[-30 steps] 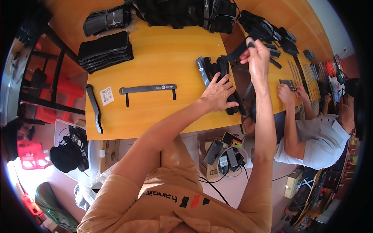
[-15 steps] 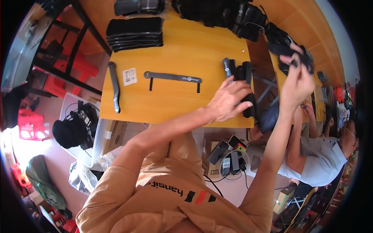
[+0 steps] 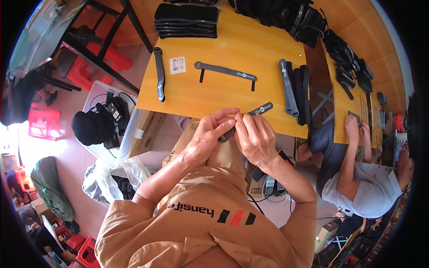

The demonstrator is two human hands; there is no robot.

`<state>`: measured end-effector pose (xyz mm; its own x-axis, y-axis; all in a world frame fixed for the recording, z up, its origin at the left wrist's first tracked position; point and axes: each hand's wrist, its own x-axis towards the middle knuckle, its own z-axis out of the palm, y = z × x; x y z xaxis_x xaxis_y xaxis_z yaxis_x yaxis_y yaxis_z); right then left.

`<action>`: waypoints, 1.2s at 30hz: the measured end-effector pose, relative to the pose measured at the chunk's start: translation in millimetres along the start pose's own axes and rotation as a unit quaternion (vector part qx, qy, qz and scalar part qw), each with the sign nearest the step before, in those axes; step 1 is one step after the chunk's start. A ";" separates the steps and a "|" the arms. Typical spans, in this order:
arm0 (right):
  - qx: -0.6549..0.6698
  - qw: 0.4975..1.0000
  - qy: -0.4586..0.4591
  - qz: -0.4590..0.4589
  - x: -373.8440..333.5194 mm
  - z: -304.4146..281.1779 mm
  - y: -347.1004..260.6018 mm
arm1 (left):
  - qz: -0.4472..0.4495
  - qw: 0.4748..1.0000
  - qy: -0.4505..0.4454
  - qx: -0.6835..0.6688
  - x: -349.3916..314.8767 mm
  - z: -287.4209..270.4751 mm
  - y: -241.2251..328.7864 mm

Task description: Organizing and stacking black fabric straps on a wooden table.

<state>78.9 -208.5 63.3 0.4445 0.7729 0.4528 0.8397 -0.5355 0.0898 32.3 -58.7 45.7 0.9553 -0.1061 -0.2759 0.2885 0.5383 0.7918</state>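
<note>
Both hands meet at the table's front edge around a dark grey strap (image 3: pixel 262 108) with a pale mark near its rounded end. My left hand (image 3: pixel 209 135) pinches its lower end; my right hand (image 3: pixel 255 137) grips it just beside, covering its middle. On the tabletop beyond lies another grey strap (image 3: pixel 227 70), stretched sideways, with two short black strips (image 3: pixel 253 85) sticking out below it. Several grey and black straps (image 3: pixel 295 94) lie side by side at the table's right edge. A single strap (image 3: pixel 159 76) lies at the left, next to a white printed label (image 3: pixel 177 65).
A stack of black folded bands (image 3: pixel 186 21) stands at the far left of the yellow table (image 3: pixel 250 47). Black gear (image 3: pixel 286 18) is heaped along the back. At the right, a co-worker (image 3: pixel 362 187) sits at another table. A white bin (image 3: pixel 100 145) stands at the left.
My left hand has left the straps at the right edge, and my right hand has come back from the side table. Both now hold a strap together at the front. The view has shifted.
</note>
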 end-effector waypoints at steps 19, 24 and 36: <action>0.541 0.785 -0.231 0.193 6.4 6.0 54.1 | 0.041 0.896 -0.197 0.397 22.6 -31.4 57.2; 0.600 0.694 -0.226 0.326 -11.0 6.2 77.7 | -0.005 0.945 -0.130 0.301 34.7 -53.8 61.4; 0.613 0.636 0.015 0.470 -16.5 63.5 98.7 | 0.025 0.975 0.121 0.183 70.7 -81.0 45.6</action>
<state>174.2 -252.4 8.3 0.9382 0.2920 -0.1856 -0.1709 -0.0751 -0.9824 107.8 26.1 18.2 0.9382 0.1380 -0.3173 0.2877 0.1980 0.9370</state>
